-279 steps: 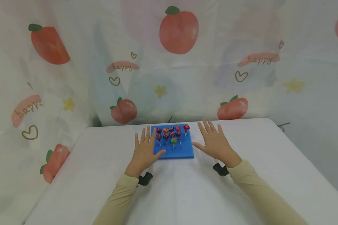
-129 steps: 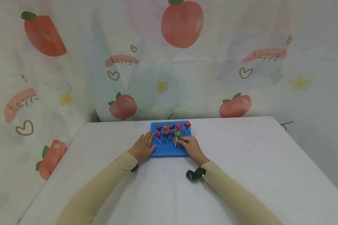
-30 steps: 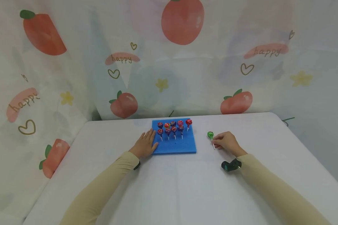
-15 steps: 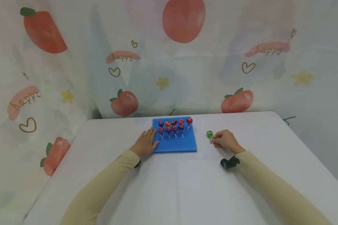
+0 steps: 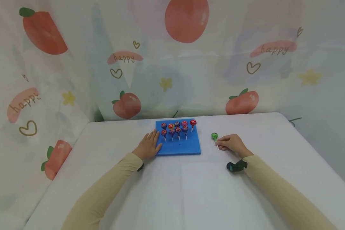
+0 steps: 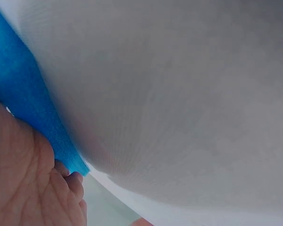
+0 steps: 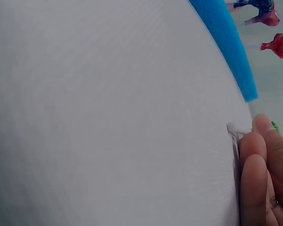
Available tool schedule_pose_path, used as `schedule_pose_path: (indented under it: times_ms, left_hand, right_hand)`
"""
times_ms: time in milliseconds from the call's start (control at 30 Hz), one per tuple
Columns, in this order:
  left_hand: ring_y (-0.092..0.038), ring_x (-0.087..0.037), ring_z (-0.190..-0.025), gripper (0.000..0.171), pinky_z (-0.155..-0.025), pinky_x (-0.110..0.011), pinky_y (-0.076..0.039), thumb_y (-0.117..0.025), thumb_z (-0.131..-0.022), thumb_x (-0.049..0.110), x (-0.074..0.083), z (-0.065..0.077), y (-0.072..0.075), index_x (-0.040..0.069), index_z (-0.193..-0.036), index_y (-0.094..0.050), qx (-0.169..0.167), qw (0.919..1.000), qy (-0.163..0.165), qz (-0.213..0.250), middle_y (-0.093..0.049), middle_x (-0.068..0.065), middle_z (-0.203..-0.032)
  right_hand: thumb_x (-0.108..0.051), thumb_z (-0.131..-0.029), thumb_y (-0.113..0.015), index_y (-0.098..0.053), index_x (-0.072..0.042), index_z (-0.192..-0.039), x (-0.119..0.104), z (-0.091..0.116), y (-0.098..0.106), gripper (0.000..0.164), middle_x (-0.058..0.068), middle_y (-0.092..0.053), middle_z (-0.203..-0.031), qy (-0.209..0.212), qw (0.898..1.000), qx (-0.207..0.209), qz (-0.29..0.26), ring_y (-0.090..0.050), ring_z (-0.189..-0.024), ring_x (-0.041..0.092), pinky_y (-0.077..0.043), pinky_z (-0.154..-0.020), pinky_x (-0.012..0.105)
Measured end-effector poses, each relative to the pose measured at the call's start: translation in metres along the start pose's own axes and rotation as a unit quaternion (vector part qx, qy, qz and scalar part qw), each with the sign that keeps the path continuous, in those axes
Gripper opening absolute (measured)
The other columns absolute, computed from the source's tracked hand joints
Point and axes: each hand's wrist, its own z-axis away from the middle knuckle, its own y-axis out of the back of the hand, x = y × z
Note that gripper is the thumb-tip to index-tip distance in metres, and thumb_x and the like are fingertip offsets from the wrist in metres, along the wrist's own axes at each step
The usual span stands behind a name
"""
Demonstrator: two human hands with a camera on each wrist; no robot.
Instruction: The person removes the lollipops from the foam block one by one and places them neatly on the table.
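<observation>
In the head view my left hand [image 5: 146, 147] rests on the left edge of a blue foam board [image 5: 187, 149], fingers extended and slightly spread. The left wrist view shows its palm [image 6: 23, 174] beside the board's side [image 6: 35, 99]. To the right of the board, my right hand [image 5: 233, 143] pinches the white stick of a green lollipop [image 5: 214, 136], head up and leaning slightly left. Seen from the right wrist, the stick's lower end [image 7: 232, 127] is at or just above the white cloth; fingers hide most of the lollipop.
Several wrapped lollipops [image 5: 172, 132] stand upright in rows on the board, with a red lollipop [image 5: 193, 122] at its back right corner. A small dark hole [image 5: 179, 144] shows in front of them. White cloth covers the table [image 5: 172, 191]; a printed curtain [image 5: 195, 80] hangs behind.
Both hands hovered with spread fingers at first. The left came down on the board; the right took the green lollipop out and carried it right. Over the last second it has hardly moved.
</observation>
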Motion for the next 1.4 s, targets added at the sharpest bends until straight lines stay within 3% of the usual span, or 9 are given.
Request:
schedule_pose_path:
  times_ms: [867,1233,1400]
  left_hand:
    - [-0.022,-0.033,-0.144,0.066,-0.118,-0.046,-0.018,-0.033,-0.100,0.040,0.0004,0.0026,0.0009,-0.003,-0.148,-0.020,0.008,0.9999,-0.005,-0.006,-0.019,-0.022,-0.155]
    - [-0.020,-0.032,-0.145,0.066,-0.118,-0.046,-0.016,-0.034,-0.100,0.040,0.0020,0.0022,0.0008,-0.003,-0.148,-0.018,0.006,1.0000,-0.001,0.004,-0.017,-0.020,-0.156]
    - [-0.020,-0.032,-0.145,0.066,-0.119,-0.045,-0.016,-0.033,-0.101,0.040,0.0019,0.0035,0.0021,-0.002,-0.149,-0.017,0.001,1.0000,0.002,0.007,-0.017,-0.020,-0.156]
  right_hand:
    - [-0.020,-0.087,-0.068,-0.062,0.006,-0.116,-0.0010,-0.0005,-0.0012,0.040,-0.006,-0.067,-0.074,-0.015,1.000,0.004,0.007,-0.059,-0.062,0.001,-0.052,-0.062,0.014]
    - [-0.016,-0.087,-0.066,-0.061,0.009,-0.116,-0.0003,0.0013,0.0024,0.038,-0.006,-0.066,-0.073,0.000,1.000,-0.007,-0.010,-0.060,-0.062,0.001,-0.053,-0.062,0.015]
    - [-0.023,-0.087,-0.068,-0.063,0.008,-0.112,-0.0065,0.0012,0.0005,0.040,-0.004,-0.065,-0.069,-0.005,1.000,0.004,0.026,-0.060,-0.061,0.004,-0.053,-0.061,0.016]
